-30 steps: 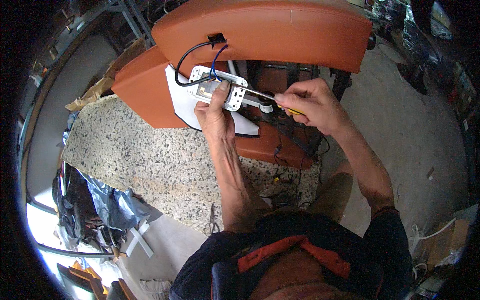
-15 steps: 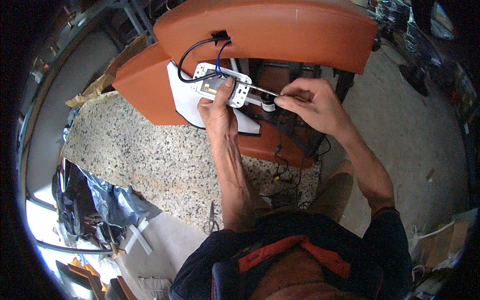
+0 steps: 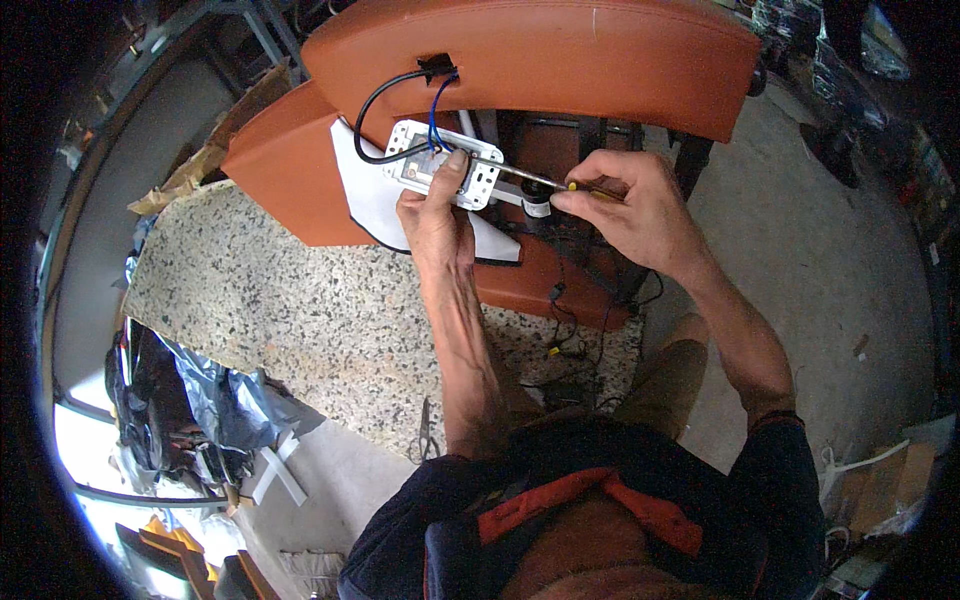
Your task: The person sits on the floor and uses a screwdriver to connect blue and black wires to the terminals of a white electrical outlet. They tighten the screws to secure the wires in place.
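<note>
My left hand (image 3: 440, 222) grips a white rectangular electrical socket frame (image 3: 484, 190), its thumb pressed on the face. A black cable (image 3: 364, 118) and blue wires (image 3: 434, 110) run into the frame from a dark cutout in an orange-brown upholstered panel (image 3: 560, 50). My right hand (image 3: 640, 208) is closed around the handle of a screwdriver (image 3: 525, 176). Its metal shaft points left, and the tip reaches the frame beside my left thumb. Whether the tip sits in a screw is too small to tell. Under the frame lies a white panel with dark edging (image 3: 365, 185).
A speckled board (image 3: 290, 310) spreads below the upholstered piece. Scissors (image 3: 428, 430) lie at its near edge. Dark metal framework and thin cables (image 3: 560, 320) are beneath my right hand. Plastic bags (image 3: 225, 395) are heaped at left, cardboard (image 3: 885, 485) at right.
The screwdriver handle has turned in my right fingers, and a yellow part of it now shows. My left hand still holds the frame in nearly the same place.
</note>
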### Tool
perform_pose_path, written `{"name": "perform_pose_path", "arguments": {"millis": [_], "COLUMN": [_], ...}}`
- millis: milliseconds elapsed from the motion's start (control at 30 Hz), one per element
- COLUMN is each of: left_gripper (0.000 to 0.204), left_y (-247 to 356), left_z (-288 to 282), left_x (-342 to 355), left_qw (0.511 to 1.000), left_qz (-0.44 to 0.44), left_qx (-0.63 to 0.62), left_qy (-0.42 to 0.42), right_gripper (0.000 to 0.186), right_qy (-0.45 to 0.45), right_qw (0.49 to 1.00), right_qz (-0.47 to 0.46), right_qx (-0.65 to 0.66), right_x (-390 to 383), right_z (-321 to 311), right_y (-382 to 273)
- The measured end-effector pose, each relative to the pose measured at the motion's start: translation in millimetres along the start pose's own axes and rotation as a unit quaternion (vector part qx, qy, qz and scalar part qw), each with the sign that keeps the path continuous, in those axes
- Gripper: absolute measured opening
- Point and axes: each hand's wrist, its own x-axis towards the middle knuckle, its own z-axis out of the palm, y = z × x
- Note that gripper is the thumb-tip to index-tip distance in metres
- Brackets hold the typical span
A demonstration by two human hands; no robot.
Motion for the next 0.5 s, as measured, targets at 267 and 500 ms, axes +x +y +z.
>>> {"name": "perform_pose_path", "arguments": {"millis": [267,500], "left_gripper": [0.018,0.019], "left_y": [1.3,0.2], "left_z": [-2.1,-4.6], "left_x": [2.0,3.3], "left_qw": [1.000,1.000], "left_qz": [0.011,0.011], "left_qx": [0.000,0.006], "left_qy": [-0.003,0.004], "right_gripper": [0.027,0.034], "right_qy": [-0.090,-0.101], "right_qw": [0.958,0.952], "right_qz": [0.207,0.208], "right_qx": [0.179,0.201], "right_x": [3.2,6.7], "right_z": [-6.4,-4.3], "right_y": [4.3,9.1]}}
